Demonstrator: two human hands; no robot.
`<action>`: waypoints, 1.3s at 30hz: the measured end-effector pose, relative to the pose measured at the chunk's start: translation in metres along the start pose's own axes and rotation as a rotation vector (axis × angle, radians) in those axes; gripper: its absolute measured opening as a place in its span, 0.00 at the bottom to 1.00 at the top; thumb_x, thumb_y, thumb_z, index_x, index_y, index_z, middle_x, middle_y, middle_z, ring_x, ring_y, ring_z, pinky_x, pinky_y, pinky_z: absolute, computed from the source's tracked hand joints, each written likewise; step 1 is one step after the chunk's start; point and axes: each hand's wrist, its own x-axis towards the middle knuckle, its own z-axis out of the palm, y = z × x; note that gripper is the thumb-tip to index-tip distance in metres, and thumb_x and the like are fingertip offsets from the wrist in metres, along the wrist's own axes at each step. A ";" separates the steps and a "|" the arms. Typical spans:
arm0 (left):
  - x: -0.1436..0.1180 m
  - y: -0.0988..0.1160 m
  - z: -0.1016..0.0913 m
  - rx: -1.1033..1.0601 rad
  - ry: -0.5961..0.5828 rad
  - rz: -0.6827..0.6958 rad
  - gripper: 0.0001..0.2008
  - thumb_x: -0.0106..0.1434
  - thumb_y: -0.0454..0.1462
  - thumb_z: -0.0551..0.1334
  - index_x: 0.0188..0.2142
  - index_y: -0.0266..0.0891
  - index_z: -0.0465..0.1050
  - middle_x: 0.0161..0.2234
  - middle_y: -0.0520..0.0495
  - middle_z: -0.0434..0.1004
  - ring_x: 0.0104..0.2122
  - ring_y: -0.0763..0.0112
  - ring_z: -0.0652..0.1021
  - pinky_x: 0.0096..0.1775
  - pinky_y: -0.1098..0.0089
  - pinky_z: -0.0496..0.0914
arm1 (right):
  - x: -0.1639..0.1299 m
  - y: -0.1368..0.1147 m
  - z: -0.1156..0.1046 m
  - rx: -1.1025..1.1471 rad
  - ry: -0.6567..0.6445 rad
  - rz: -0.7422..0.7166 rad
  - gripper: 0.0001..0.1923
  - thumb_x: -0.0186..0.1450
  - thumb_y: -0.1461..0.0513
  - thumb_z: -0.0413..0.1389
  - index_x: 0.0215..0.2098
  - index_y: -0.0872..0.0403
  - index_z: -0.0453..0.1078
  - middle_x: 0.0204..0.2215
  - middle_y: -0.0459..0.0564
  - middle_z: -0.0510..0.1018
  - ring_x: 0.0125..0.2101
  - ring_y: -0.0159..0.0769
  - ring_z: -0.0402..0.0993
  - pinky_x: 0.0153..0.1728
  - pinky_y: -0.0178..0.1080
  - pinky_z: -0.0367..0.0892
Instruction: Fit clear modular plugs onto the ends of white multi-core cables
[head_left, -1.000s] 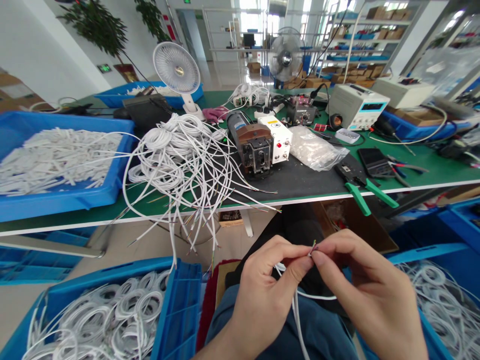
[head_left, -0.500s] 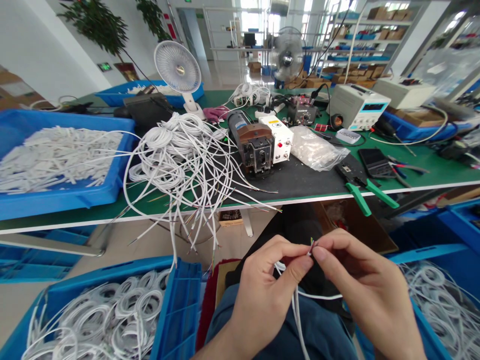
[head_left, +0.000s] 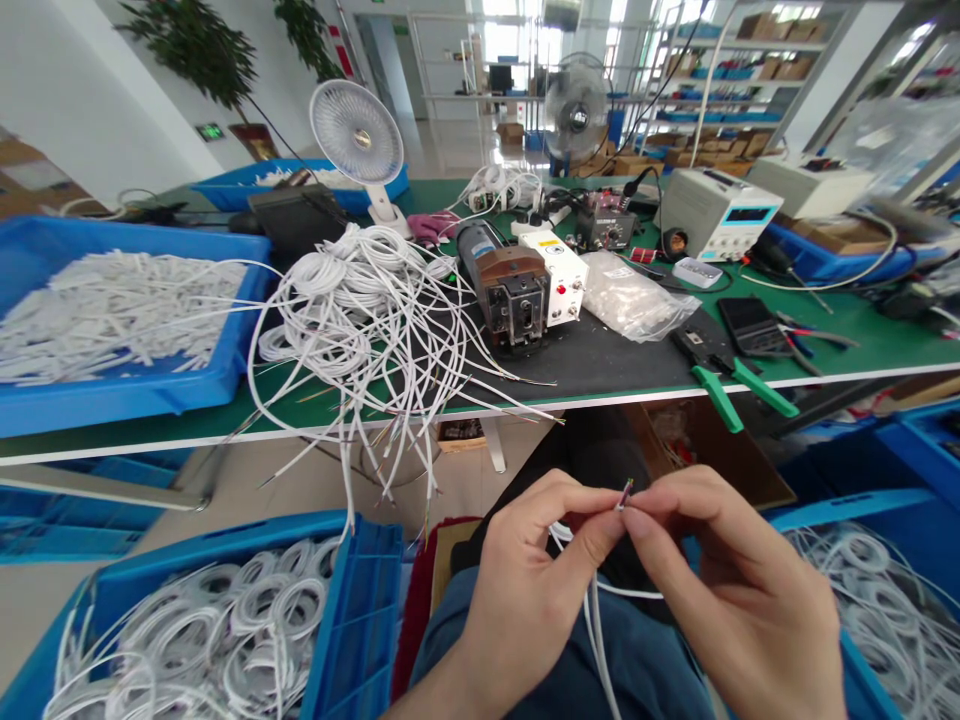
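Both hands are low over the lap. The left hand (head_left: 536, 580) pinches a white cable (head_left: 592, 620) near its end, thumb and forefinger closed on it, and the cable trails down between the hands. The right hand (head_left: 739, 590) meets it tip to tip, fingers closed on the thin coloured wires (head_left: 626, 492) poking out of the cable end. Up on the table (head_left: 862, 345), a heap of cables (head_left: 360, 310) spills over the edge, just beside a crimping machine (head_left: 510, 290). Green pliers (head_left: 731, 385) lie to the right. Blue crates (head_left: 352, 620) of coiled cable flank the knees.
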 end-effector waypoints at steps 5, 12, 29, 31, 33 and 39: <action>-0.001 0.003 -0.001 0.059 0.021 0.059 0.06 0.72 0.34 0.72 0.46 0.45 0.89 0.37 0.49 0.83 0.37 0.70 0.81 0.40 0.72 0.74 | 0.002 0.001 -0.001 0.006 -0.036 0.026 0.07 0.73 0.66 0.63 0.43 0.46 0.77 0.35 0.45 0.81 0.36 0.36 0.80 0.29 0.34 0.70; -0.002 0.000 0.001 0.180 0.073 0.202 0.10 0.71 0.30 0.71 0.49 0.43 0.88 0.39 0.47 0.85 0.37 0.70 0.83 0.39 0.72 0.76 | 0.002 0.000 -0.001 -0.019 -0.007 0.050 0.06 0.72 0.65 0.64 0.40 0.47 0.77 0.33 0.45 0.81 0.33 0.35 0.79 0.28 0.35 0.70; -0.003 0.001 0.005 0.336 0.142 0.337 0.11 0.69 0.28 0.70 0.49 0.38 0.88 0.35 0.45 0.84 0.34 0.68 0.83 0.37 0.71 0.77 | -0.002 -0.003 0.012 -0.151 0.103 -0.093 0.08 0.70 0.69 0.63 0.38 0.49 0.74 0.29 0.44 0.77 0.25 0.32 0.73 0.25 0.35 0.70; -0.003 0.001 0.005 0.328 0.135 0.325 0.12 0.70 0.27 0.69 0.49 0.38 0.88 0.36 0.45 0.84 0.35 0.68 0.83 0.38 0.71 0.77 | -0.004 -0.001 0.013 -0.232 0.109 -0.176 0.10 0.69 0.71 0.64 0.41 0.49 0.74 0.32 0.46 0.79 0.27 0.33 0.75 0.28 0.36 0.72; -0.004 0.000 0.005 0.322 0.132 0.321 0.12 0.69 0.26 0.69 0.49 0.37 0.88 0.36 0.45 0.84 0.35 0.69 0.83 0.39 0.71 0.77 | -0.006 0.000 0.013 -0.322 0.103 -0.279 0.13 0.67 0.73 0.64 0.44 0.50 0.75 0.34 0.47 0.82 0.30 0.34 0.79 0.31 0.37 0.74; -0.003 -0.001 0.002 0.086 0.068 0.105 0.09 0.73 0.31 0.69 0.48 0.41 0.88 0.38 0.46 0.84 0.37 0.67 0.82 0.40 0.70 0.76 | -0.005 -0.001 0.009 -0.223 0.045 -0.225 0.12 0.69 0.71 0.64 0.46 0.50 0.76 0.37 0.47 0.82 0.33 0.32 0.80 0.33 0.35 0.76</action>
